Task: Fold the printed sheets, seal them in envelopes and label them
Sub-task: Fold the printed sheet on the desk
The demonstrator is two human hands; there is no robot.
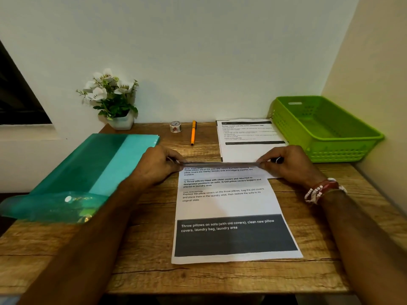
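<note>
The left hand (158, 166) and right hand (288, 166) each pinched the sheet (224, 203)'s far edge on the desk (143, 260). Around it: one folder (99, 164) left, one pen (193, 133), one tape roll (175, 126), one basket (326, 128) far right.

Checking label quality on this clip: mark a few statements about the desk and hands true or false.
1. The left hand and right hand both pinch the far edge of the printed sheet. True.
2. The pen lies inside the basket. False: the orange pen lies on the wooden table, apart from the green basket.
3. The teal folder lies left of the printed sheet. True.
4. The tape sits on paper. False: the tape roll stands on the table beside the pen.
</note>
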